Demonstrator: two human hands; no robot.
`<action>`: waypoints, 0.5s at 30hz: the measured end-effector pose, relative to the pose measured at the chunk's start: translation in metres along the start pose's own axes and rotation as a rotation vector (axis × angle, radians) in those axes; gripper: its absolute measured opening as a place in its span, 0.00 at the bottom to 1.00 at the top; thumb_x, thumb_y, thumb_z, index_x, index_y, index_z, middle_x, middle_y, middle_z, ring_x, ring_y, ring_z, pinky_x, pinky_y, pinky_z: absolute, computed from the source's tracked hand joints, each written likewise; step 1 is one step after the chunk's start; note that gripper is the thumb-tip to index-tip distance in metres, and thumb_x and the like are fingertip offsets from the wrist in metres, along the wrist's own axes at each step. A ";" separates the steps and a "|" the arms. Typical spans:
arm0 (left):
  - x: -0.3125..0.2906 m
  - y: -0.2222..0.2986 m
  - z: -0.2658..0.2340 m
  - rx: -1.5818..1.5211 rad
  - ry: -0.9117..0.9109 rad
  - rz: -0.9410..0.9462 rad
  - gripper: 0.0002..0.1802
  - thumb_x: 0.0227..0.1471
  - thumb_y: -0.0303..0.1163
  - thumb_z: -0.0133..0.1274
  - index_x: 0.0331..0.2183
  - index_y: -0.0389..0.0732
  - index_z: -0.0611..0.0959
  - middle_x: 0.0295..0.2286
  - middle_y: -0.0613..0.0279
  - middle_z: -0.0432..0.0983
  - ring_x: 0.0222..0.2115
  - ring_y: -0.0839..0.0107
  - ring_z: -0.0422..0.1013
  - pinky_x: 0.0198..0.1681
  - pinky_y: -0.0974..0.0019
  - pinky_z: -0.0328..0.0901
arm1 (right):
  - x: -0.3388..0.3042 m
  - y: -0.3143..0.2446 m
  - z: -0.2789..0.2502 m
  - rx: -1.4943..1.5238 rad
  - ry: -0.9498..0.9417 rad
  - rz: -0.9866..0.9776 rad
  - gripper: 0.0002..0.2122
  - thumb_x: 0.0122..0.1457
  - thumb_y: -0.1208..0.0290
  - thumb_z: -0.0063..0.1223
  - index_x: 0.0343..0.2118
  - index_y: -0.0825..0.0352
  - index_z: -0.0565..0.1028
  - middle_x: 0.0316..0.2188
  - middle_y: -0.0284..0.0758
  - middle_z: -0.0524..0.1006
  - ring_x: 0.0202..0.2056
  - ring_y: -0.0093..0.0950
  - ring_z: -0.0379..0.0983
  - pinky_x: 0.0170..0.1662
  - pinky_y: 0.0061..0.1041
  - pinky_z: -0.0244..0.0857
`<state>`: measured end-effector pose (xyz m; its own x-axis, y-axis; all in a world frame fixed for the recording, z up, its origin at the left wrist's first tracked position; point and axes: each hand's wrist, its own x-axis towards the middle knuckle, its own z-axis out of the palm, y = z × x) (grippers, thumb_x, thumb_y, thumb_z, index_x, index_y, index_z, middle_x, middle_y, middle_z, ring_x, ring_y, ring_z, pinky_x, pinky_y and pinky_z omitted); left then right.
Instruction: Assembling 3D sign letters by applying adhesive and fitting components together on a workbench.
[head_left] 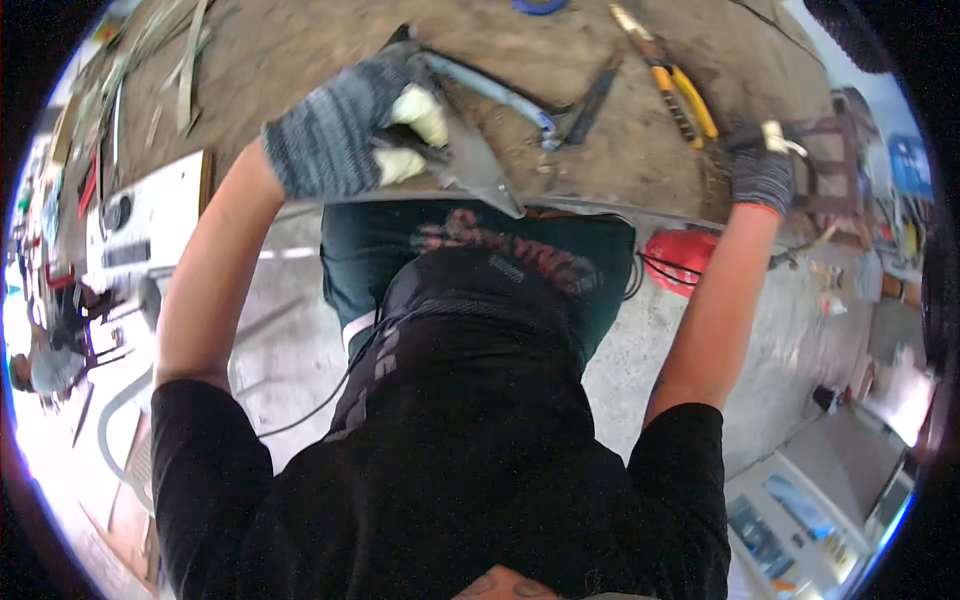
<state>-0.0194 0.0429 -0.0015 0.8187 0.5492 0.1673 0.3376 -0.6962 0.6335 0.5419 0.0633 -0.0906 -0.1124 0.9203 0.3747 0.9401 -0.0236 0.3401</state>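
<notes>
My left hand point(345, 125), in a grey knit glove with pale fingertips, is closed around a flat grey metal piece point(475, 155). This piece tapers to a point at the table's near edge; its grip end is hidden by the glove. Just beyond it lies a blue-grey bar-like tool point(490, 88), with a dark flat strip point(593, 103) beside it. Farther right is a long tool with yellow-and-black handles point(668, 85). At the table's right edge, my gloved right hand point(763, 165) is bent inward. Its fingers are blurred and partly hidden.
The brown worktop point(310, 40) has thin strips point(190, 75) at its far left and a blue ring point(540, 6) at the back. A white panel point(155, 210) stands left. A red rounded object point(680, 262) with black cable is below the right edge. A person point(55, 365) is far left.
</notes>
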 end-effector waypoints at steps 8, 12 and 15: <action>-0.017 0.004 -0.003 -0.092 -0.040 -0.120 0.12 0.42 0.22 0.62 0.33 0.38 0.82 0.33 0.57 0.75 0.37 0.62 0.73 0.44 0.63 0.69 | -0.034 -0.058 -0.058 0.210 0.008 0.660 0.21 0.59 0.48 0.51 0.43 0.62 0.75 0.41 0.51 0.76 0.42 0.44 0.73 0.45 0.39 0.67; -0.018 0.001 0.000 -0.050 -0.018 -0.067 0.15 0.42 0.24 0.63 0.37 0.40 0.83 0.34 0.57 0.75 0.40 0.60 0.73 0.46 0.63 0.69 | -0.057 -0.065 -0.061 -0.060 0.127 0.543 0.24 0.60 0.45 0.47 0.48 0.62 0.72 0.42 0.50 0.76 0.44 0.42 0.73 0.46 0.40 0.66; -0.018 0.000 -0.003 0.040 0.013 -0.007 0.19 0.43 0.27 0.64 0.41 0.42 0.82 0.35 0.56 0.75 0.42 0.59 0.73 0.47 0.62 0.68 | -0.055 -0.094 -0.095 0.135 -0.089 0.962 0.24 0.62 0.49 0.46 0.56 0.58 0.66 0.40 0.50 0.76 0.43 0.44 0.73 0.44 0.40 0.66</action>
<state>-0.0349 0.0341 -0.0022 0.8104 0.5598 0.1726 0.3617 -0.7099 0.6043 0.4291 -0.0224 -0.0612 0.7417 0.5578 0.3725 0.6474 -0.7405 -0.1803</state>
